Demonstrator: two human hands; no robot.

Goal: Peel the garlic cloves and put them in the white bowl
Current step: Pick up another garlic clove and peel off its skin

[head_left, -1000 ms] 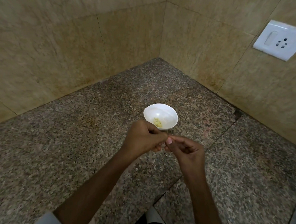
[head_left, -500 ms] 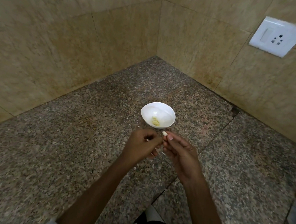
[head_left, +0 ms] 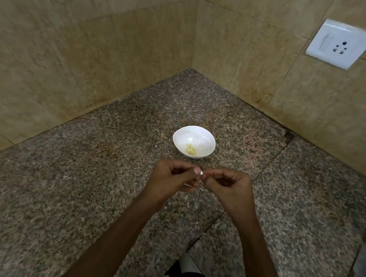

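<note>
Above the speckled granite counter (head_left: pixel 94 175), toward its back corner, left hand (head_left: pixel 172 178) and right hand (head_left: pixel 228 185) pinch one small white garlic clove (head_left: pixel 201 173) in curled fingertips, beside the round white bowl (head_left: pixel 210 138) of peeled cloves (head_left: pixel 191 150). Light and probably slick, it is best pinched at its ends.

Left hand (head_left: pixel 171 177), right hand (head_left: pixel 228 187) together, fingers curled, pinching garlic clove (head_left: pixel 201 173).

Beige tiled walls (head_left: pixel 75 57) form a corner above the speckled granite desk (head_left: pixel 67 185). Right of it sits a white socket plate (head_left: pixel 342 44).
</note>
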